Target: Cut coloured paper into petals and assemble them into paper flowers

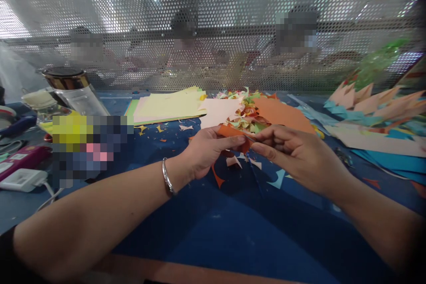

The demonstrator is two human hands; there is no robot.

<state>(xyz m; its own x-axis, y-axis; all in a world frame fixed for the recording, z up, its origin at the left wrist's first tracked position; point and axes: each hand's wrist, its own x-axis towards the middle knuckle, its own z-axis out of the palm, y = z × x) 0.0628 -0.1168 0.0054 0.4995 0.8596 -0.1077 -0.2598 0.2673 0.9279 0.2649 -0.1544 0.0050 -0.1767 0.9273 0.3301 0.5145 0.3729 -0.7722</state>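
Note:
Over the middle of the table, my left hand [213,148] pinches a small piece of orange paper [231,131] between thumb and fingers. A silver bracelet circles that wrist. My right hand [286,146] meets the paper's right end, its fingers curled closed. Between its thumb and forefinger a thin greyish, metal-looking tool [249,136] touches the paper; most of it is hidden by the fingers. Cut paper scraps lie below and behind both hands, among them a curved orange scrap [218,176] and a light blue scrap [278,179].
A stack of pale coloured paper [166,106] lies behind my left hand, with orange sheets [282,113] further right. Folded paper pieces [376,97] stand at the right. A clear bottle [81,97] and a white charger [23,179] are at the left. People sit beyond the perforated screen [219,26].

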